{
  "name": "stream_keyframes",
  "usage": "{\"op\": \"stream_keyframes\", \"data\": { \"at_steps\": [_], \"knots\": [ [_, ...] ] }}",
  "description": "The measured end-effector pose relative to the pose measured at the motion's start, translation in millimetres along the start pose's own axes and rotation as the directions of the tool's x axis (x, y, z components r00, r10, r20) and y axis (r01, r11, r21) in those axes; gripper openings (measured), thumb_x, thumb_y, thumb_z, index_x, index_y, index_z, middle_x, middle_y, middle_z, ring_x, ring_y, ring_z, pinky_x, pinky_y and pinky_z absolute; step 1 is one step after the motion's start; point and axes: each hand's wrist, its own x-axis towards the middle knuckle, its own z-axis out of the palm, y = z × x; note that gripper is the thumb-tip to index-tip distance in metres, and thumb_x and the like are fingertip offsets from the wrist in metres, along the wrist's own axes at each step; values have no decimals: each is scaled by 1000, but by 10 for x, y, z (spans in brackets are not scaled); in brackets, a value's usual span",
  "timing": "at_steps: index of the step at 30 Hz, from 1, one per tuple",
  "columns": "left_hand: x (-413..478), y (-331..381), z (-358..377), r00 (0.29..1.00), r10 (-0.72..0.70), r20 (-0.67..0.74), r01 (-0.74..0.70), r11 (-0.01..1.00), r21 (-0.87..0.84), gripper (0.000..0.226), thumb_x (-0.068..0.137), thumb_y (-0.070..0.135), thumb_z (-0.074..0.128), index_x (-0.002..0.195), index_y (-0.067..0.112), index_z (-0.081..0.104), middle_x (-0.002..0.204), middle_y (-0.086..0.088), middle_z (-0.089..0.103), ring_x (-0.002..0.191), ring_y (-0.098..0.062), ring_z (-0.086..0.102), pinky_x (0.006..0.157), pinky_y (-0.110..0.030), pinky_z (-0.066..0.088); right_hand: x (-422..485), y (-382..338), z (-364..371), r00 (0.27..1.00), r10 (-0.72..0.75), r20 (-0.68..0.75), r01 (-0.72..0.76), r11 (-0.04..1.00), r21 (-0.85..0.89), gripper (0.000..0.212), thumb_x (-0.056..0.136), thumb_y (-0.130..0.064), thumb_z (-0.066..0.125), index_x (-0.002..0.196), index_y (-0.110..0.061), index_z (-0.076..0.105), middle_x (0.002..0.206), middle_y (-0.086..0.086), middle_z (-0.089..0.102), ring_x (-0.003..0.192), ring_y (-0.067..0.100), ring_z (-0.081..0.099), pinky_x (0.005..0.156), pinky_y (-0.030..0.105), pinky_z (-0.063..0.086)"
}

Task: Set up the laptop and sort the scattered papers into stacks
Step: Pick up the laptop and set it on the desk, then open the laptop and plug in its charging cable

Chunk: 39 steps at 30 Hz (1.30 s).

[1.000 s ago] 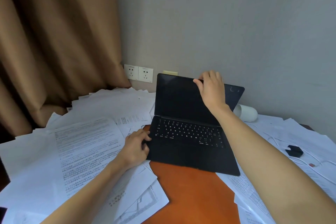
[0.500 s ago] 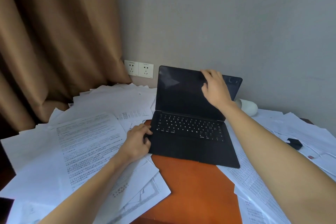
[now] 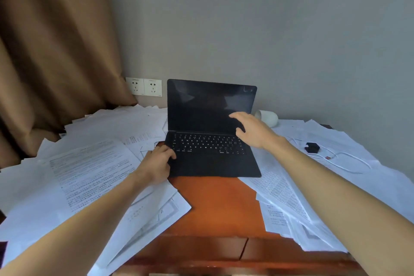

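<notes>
A black laptop (image 3: 208, 132) stands open on the orange-brown desk (image 3: 217, 204), its screen dark and nearly upright. My left hand (image 3: 156, 163) rests on the laptop's front left corner, fingers curled on the palm rest. My right hand (image 3: 253, 130) hovers over the right side of the keyboard with fingers spread, holding nothing. Scattered white printed papers (image 3: 89, 170) cover the desk to the left, and more papers (image 3: 289, 199) lie to the right, partly under the laptop.
A white cup (image 3: 267, 117) lies on its side behind the laptop's right corner. A small black adapter (image 3: 312, 147) with a white cable (image 3: 349, 161) sits on the right papers. Wall sockets (image 3: 143, 86) are behind; a brown curtain (image 3: 49, 51) hangs at left.
My right hand has let go of the screen's top edge and dropped toward the keyboard. The screen now stands more upright. The left hand stays at the laptop's corner.
</notes>
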Motion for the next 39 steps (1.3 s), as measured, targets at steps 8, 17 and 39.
{"op": "stream_keyframes", "data": {
  "at_steps": [8,17,39],
  "knots": [
    [0,525,-18,995,99,-22,-99,995,0,43,101,13,51,142,23,55,151,1,51,139,-22,43,118,-38,31,-713,255,5,995,96,27,-96,995,7,54,100,-17,52,152,-21,41,157,1,41,143,21,40,115,35,34],
    [495,1304,153,963,271,6,-271,962,-15,45,101,10,50,145,20,54,153,1,50,140,-20,43,120,-35,25,-1089,1030,13,967,254,20,-255,966,36,51,101,-19,53,151,-22,42,156,0,42,141,23,41,116,38,34],
    [1858,2638,1234,836,537,111,-510,836,-202,41,99,14,52,139,13,57,142,-5,57,128,-28,51,110,-42,36,-1103,2449,170,862,492,-121,-490,870,51,39,96,-10,63,133,-18,57,127,10,52,116,33,51,101,45,44]
  ]
}}
